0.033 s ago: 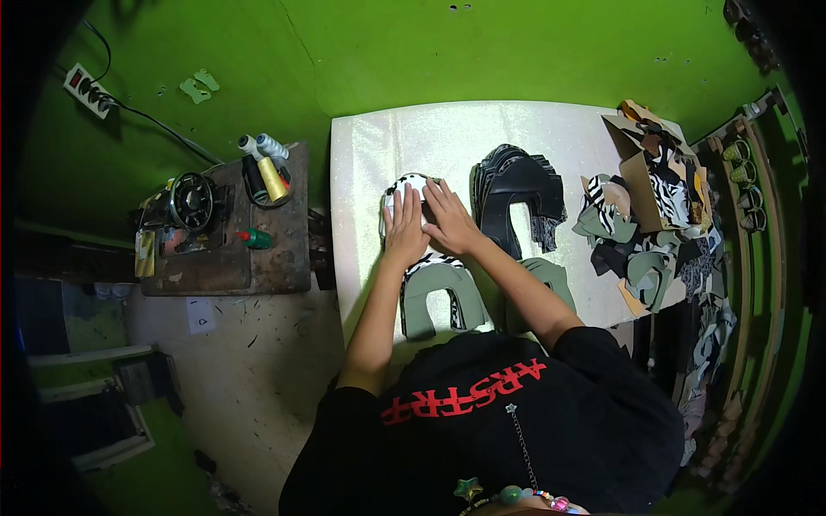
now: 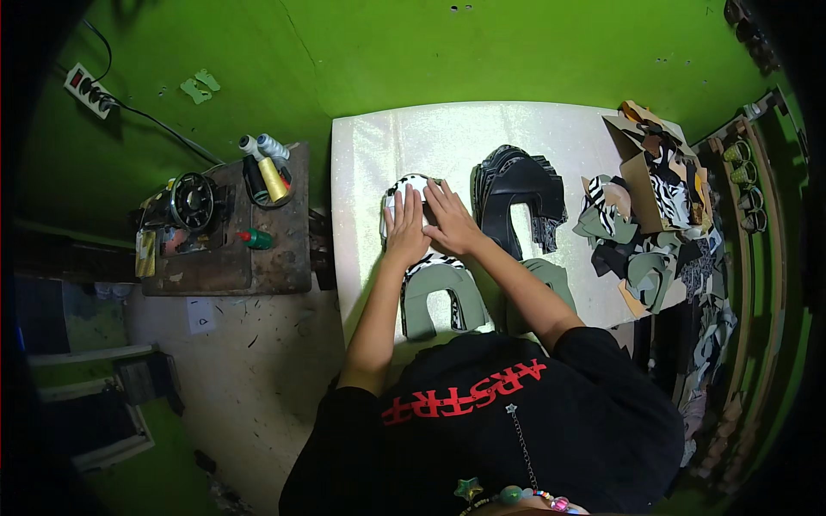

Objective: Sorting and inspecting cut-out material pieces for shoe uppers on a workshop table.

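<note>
My left hand and my right hand lie flat, side by side, on a white-and-black patterned piece. Both have their fingers stretched forward, and the thumbs meet between them. Most of that piece is covered by the hands. Just nearer to me rests a stack of green U-shaped cut pieces, with zebra-patterned material showing along its far edge. To the right of my right hand is a fanned stack of black U-shaped pieces. More green pieces are partly hidden by my right forearm.
The pale table stands against a green wall. On its right, a cardboard box of scraps sits by loose offcuts. At left, a wooden sewing table carries a machine handwheel, thread cones and a green bottle.
</note>
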### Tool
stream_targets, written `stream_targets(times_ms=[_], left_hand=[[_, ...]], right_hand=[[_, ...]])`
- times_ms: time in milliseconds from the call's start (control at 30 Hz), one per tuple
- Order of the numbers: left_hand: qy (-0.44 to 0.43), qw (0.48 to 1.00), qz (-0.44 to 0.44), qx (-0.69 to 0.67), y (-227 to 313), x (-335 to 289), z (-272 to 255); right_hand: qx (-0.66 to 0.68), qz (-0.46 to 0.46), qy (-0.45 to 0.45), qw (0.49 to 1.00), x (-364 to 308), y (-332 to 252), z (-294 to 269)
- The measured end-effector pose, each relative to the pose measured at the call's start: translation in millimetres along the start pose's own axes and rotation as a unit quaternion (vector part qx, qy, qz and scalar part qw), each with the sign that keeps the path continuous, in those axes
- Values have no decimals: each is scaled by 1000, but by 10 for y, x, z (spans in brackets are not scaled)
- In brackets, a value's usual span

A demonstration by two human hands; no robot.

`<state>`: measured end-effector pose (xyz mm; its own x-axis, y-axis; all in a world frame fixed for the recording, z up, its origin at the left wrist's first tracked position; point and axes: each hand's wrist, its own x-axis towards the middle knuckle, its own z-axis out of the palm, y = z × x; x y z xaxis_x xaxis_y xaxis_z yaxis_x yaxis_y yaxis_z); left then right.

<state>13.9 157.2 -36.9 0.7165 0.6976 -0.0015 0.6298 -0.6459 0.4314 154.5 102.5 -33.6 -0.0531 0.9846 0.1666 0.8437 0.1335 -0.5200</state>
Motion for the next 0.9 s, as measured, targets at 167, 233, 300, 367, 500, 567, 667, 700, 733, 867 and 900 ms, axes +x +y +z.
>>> stream_targets(times_ms=[167, 233, 300, 367, 500, 567, 667, 700, 733, 867, 900], left_hand=[[-68, 997, -34, 1, -52, 70, 84], [-85, 995, -46, 3, -58, 100, 72], [-107, 993, -45, -2, -73, 116, 55], [-110, 993, -46, 5, -62, 108, 52], [-115, 992, -54, 27, -48, 118, 24], [-94, 994, -61, 16, -50, 84, 19], [-117, 991, -63, -34, 85, 95, -152], [-96, 992, -73, -42, 93, 74, -164], [-93, 992, -72, -40, 99, 38, -173], [60, 990, -79, -101, 192, -153, -164], [65, 988, -79, -119, 298, -179, -197]], right_hand=[[-15, 24, -57, 998, 38, 36, 53], [-36, 49, -82, 995, 46, 22, 61], [-50, 54, -86, 994, 66, 31, 65], [-65, 60, -88, 992, 64, 30, 85], [-38, 59, -82, 994, 82, 26, 76], [0, 44, -54, 998, 109, -9, 37], [37, 22, -1, 999, 63, 77, -118], [58, 9, 52, 997, -21, 23, -163], [57, 7, 55, 997, -104, -12, -225], [146, 15, 178, 973, -547, -115, -492], [152, 25, 224, 962, -690, -66, -537]])
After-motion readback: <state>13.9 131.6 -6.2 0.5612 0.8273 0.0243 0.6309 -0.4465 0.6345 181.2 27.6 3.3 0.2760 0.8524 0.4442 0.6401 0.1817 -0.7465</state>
